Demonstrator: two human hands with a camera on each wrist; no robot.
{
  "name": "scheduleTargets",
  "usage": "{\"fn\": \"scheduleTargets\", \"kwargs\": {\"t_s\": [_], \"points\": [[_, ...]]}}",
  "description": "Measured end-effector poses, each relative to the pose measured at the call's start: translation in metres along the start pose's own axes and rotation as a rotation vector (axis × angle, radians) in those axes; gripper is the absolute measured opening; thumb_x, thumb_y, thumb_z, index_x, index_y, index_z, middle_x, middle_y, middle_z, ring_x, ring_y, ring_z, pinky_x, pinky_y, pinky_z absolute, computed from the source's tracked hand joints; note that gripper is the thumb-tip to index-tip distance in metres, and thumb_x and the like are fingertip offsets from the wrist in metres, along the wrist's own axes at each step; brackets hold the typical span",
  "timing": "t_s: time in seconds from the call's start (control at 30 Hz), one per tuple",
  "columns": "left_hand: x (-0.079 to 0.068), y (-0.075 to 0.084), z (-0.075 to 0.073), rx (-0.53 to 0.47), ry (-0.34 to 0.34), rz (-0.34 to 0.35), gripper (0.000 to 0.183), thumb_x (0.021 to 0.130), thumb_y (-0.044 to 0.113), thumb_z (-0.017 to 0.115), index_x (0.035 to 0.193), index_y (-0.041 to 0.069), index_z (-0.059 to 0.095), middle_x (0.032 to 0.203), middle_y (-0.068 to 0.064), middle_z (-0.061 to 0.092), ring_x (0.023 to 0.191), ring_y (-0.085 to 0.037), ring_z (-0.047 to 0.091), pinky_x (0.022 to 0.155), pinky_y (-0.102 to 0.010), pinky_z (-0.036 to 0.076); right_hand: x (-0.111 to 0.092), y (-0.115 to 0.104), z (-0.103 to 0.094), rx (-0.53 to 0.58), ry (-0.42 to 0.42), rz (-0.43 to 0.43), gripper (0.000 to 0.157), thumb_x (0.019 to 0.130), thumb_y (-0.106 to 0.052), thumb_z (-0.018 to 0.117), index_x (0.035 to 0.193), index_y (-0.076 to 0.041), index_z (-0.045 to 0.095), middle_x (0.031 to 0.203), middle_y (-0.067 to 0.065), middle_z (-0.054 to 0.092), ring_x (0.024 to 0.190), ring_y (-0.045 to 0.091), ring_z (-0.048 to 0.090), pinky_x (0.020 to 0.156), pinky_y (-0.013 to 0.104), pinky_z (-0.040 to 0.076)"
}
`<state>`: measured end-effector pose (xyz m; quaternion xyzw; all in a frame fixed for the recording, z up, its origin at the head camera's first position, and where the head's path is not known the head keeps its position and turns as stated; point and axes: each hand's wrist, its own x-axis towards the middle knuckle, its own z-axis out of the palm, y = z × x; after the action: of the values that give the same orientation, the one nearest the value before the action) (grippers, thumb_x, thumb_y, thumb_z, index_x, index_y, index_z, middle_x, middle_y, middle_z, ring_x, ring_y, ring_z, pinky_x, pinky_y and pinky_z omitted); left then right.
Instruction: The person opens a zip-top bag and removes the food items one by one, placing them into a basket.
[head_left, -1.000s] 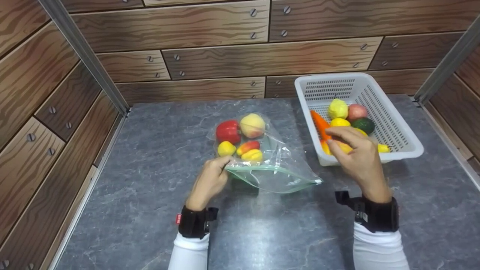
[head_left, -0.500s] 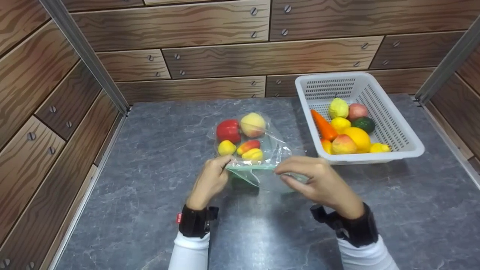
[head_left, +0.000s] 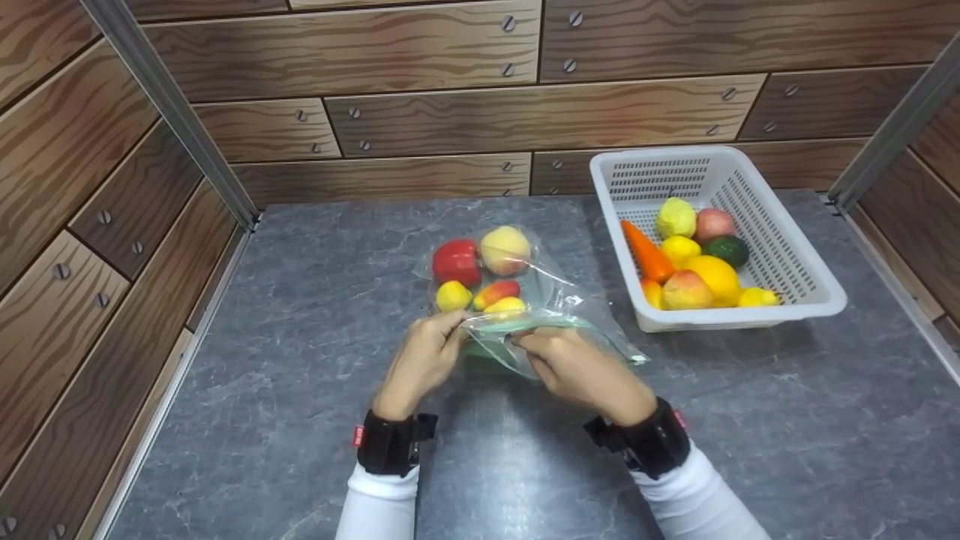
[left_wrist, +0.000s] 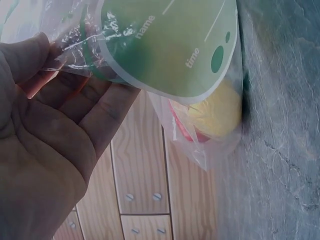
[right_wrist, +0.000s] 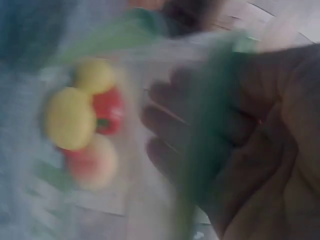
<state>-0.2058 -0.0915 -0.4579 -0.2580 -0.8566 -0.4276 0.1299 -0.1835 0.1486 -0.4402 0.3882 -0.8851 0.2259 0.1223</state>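
Note:
A clear zip bag (head_left: 555,289) with a green-edged mouth lies on the table, its mouth toward me. Inside show a red bell pepper (head_left: 455,262), a peach (head_left: 505,250), a yellow fruit (head_left: 453,296), a red-and-yellow fruit (head_left: 497,294) and another yellow one (head_left: 505,307). At the mouth's left end, my left hand (head_left: 421,360) pinches the plastic between thumb and fingers. My right hand (head_left: 581,369) grips the mouth's edge near its middle; in the blurred right wrist view the green strip (right_wrist: 210,130) crosses between thumb and fingers. A green printed label (left_wrist: 170,45) fills much of the left wrist view.
A white perforated basket (head_left: 821,289) stands at the right, holding a carrot (head_left: 646,251), an orange (head_left: 716,280), a peach (head_left: 687,289), a dark green avocado-like fruit (head_left: 727,251) and several others. Wood-patterned walls (head_left: 435,127) enclose the grey table (head_left: 315,300) at the back and sides.
My right hand has come left from over the basket to the bag's mouth and taken hold of its edge, which has shifted and lifted. My left hand keeps its place.

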Motion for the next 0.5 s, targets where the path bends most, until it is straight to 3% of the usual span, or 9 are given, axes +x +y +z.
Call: {"fn": "scheduleTargets", "kwargs": {"t_s": [0.1, 0.17, 0.23, 0.3, 0.37, 0.43, 0.5], "points": [[0.0, -0.002, 0.0, -0.006, -0.008, 0.007, 0.015, 0.098, -0.001, 0.062, 0.098, 0.005, 0.076, 0.1, -0.009, 0.078, 0.095, -0.027, 0.074, 0.084, -0.041, 0.06, 0.0, 0.005, 0.016, -0.088, 0.005, 0.068, 0.028, 0.097, -0.008, 0.065, 0.125, -0.006, 0.069, 0.107, 0.018, 0.075, 0.085, 0.027, 0.073, 0.078, 0.039, 0.062], [0.0, -0.002, 0.0, -0.003, -0.01, 0.014, 0.016, 0.097, -0.004, 0.061, 0.094, 0.005, 0.074, 0.096, -0.008, 0.076, 0.091, -0.025, 0.073, 0.082, -0.04, 0.06, -0.003, 0.01, 0.024, -0.282, 0.002, 0.034, 0.033, 0.099, -0.016, 0.064, 0.131, -0.007, 0.066, 0.116, 0.02, 0.073, 0.095, 0.028, 0.072, 0.087, 0.039, 0.06], [0.0, -0.001, 0.0, 0.002, -0.007, 0.022, 0.015, 0.097, -0.005, 0.061, 0.09, 0.004, 0.071, 0.087, -0.006, 0.072, 0.083, -0.022, 0.07, 0.077, -0.04, 0.06, -0.006, 0.015, 0.029, -0.698, -0.076, -0.081, 0.032, 0.101, -0.015, 0.055, 0.129, -0.002, 0.063, 0.118, 0.017, 0.072, 0.098, 0.024, 0.071, 0.089, 0.035, 0.059], [0.0, 0.0, 0.0, 0.007, 0.0, 0.024, 0.015, 0.097, -0.004, 0.061, 0.087, 0.004, 0.069, 0.082, -0.005, 0.067, 0.078, -0.02, 0.065, 0.073, -0.04, 0.058, -0.007, 0.02, 0.033, -1.28, -0.145, -0.285, 0.035, 0.1, -0.013, 0.048, 0.128, 0.004, 0.061, 0.123, 0.015, 0.071, 0.111, 0.024, 0.068, 0.101, 0.036, 0.054], [0.0, 0.0, 0.001, 0.009, 0.002, 0.025, 0.014, 0.097, -0.004, 0.061, 0.087, 0.004, 0.068, 0.082, -0.005, 0.066, 0.078, -0.02, 0.065, 0.072, -0.041, 0.058, -0.006, 0.024, 0.036, -1.73, -0.174, -0.522, 0.041, 0.101, -0.014, 0.041, 0.132, 0.008, 0.057, 0.134, 0.015, 0.067, 0.126, 0.025, 0.062, 0.112, 0.038, 0.047], [0.0, 0.0, 0.002, 0.006, 0.0, 0.024, 0.013, 0.097, -0.003, 0.062, 0.089, 0.003, 0.07, 0.085, -0.006, 0.07, 0.082, -0.022, 0.068, 0.074, -0.042, 0.059, -0.005, 0.027, 0.039, -1.961, -0.196, -0.669, 0.044, 0.1, -0.013, 0.041, 0.135, 0.01, 0.055, 0.137, 0.013, 0.066, 0.129, 0.026, 0.061, 0.114, 0.04, 0.045], [0.0, 0.0, 0.003, 0.001, -0.005, 0.021, 0.013, 0.097, -0.003, 0.062, 0.092, 0.003, 0.072, 0.09, -0.007, 0.073, 0.086, -0.024, 0.071, 0.078, -0.042, 0.06, -0.003, 0.029, 0.042, -2.045, -0.225, -0.679, 0.051, 0.101, -0.018, 0.041, 0.142, 0.009, 0.051, 0.145, 0.012, 0.061, 0.137, 0.027, 0.055, 0.117, 0.042, 0.041]]}}
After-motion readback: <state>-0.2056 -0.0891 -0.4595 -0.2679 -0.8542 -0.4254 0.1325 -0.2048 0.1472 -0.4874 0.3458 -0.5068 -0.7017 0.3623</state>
